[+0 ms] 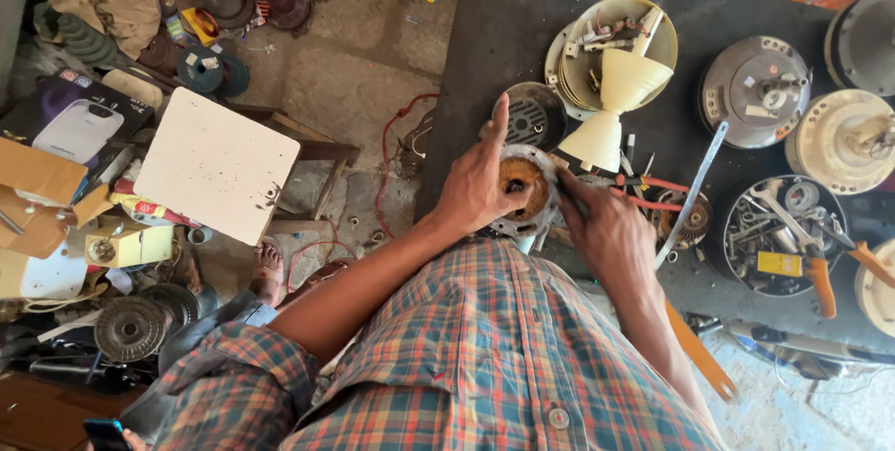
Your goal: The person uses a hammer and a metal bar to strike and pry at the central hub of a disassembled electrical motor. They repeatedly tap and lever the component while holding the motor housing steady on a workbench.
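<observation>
Left hand [480, 185] grips the rusty motor core [524, 192] at the bench [503, 32] edge, index finger raised; right hand [606, 227], fingers closed on a thin tool, should probe gently while the core is held steady.

Cream cone [617, 102] crowding motor [524, 192]

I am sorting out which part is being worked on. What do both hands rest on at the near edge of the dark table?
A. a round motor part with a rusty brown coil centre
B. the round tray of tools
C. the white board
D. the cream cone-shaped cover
A: the left hand and right hand both sit on the round motor part with its rusty coil centre.
</observation>
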